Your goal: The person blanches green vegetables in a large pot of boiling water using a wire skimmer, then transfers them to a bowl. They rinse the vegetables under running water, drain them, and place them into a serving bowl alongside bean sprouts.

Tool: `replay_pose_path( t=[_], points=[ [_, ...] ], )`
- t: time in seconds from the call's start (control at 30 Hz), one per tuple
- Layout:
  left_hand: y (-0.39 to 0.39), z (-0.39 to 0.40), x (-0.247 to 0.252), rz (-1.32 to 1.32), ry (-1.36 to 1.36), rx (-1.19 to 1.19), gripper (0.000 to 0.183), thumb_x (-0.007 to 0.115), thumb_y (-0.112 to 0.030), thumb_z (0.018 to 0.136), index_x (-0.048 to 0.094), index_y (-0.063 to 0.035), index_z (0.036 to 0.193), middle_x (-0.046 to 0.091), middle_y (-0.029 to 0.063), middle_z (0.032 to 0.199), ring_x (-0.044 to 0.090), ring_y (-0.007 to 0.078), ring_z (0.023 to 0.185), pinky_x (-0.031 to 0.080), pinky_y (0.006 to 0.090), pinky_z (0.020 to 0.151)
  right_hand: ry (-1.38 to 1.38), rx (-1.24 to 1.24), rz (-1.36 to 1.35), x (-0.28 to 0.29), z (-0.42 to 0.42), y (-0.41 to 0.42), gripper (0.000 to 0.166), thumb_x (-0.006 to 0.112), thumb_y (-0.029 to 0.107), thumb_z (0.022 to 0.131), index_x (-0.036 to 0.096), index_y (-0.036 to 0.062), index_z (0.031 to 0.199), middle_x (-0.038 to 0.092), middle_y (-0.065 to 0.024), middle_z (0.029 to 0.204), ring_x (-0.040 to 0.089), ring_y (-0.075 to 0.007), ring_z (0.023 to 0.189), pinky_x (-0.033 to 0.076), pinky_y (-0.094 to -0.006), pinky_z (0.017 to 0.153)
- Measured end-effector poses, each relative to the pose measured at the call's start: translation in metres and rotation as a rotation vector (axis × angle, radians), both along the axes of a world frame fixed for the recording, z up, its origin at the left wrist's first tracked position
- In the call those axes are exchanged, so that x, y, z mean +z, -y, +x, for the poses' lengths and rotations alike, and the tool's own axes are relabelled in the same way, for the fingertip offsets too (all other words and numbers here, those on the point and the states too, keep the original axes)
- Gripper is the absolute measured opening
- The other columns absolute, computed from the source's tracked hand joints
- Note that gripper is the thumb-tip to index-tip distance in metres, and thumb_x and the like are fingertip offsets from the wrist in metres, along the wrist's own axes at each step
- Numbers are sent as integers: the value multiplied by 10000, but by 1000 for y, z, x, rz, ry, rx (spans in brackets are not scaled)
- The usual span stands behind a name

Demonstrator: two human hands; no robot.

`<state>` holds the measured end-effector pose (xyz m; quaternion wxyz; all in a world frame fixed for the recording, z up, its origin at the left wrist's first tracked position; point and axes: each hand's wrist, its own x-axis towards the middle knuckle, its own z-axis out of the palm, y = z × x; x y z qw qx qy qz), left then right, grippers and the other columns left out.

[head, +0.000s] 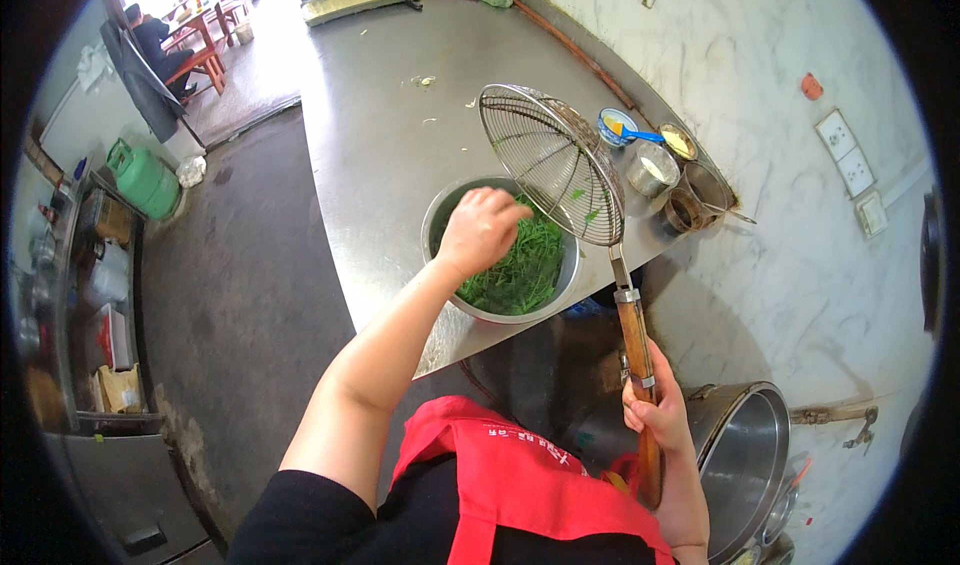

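Note:
A round metal basin (571, 280) stands at the near edge of the steel worktop, holding wet leafy greens (517, 283). My left hand (484, 229) is over the basin with its fingers curled towards the greens; whether anything is pinched in them is hidden. My right hand (661, 407) grips the wooden handle of a large wire skimmer (555, 163). The skimmer's wire bowl is tilted above the right side of the basin, overlapping its rim in view. A few green bits cling to the mesh.
Along the wall sit a blue-and-white bowl (613, 123) with a blue spoon, a metal pot (651, 171) and brown containers (686, 205). A big metal pot (750, 467) stands low at right. At left are a green gas cylinder (142, 178), shelves and a seated person (154, 43).

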<state>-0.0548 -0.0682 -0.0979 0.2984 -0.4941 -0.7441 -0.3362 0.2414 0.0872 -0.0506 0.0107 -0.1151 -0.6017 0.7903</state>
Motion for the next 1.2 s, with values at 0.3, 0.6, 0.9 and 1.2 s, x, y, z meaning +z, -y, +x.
replay_pose_path(
  t=[0.3,0.6,0.9,1.2],
  points=[
    [-11,-40,23,390,869,440,294,603,-325,731,529,-68,851,578,78,683,562,257,674,424,360,612,25,58,45,3,5,0,823,582,50,671,123,153,1346,414,-37,646,391,-73,438,351,-200,413],
    [-3,-22,7,65,572,372,186,553,-277,763,587,-98,799,602,87,733,577,269,714,441,357,613,14,-4,36,7,8,4,814,581,27,654,148,103,1339,443,-24,637,418,-73,455,353,-191,407],
    [-11,-29,-5,345,969,70,277,569,-150,726,522,-80,989,573,36,857,524,141,640,415,271,570,-9,4,13,8,8,5,807,591,51,674,134,98,1338,456,-42,654,425,-76,447,355,-193,397],
    [-23,-27,1,454,1345,-38,210,585,-221,745,580,-36,845,540,11,676,431,79,508,332,216,457,11,5,-36,9,10,13,806,592,52,681,133,115,1340,445,-41,648,413,-74,438,353,-192,400]
  ],
)
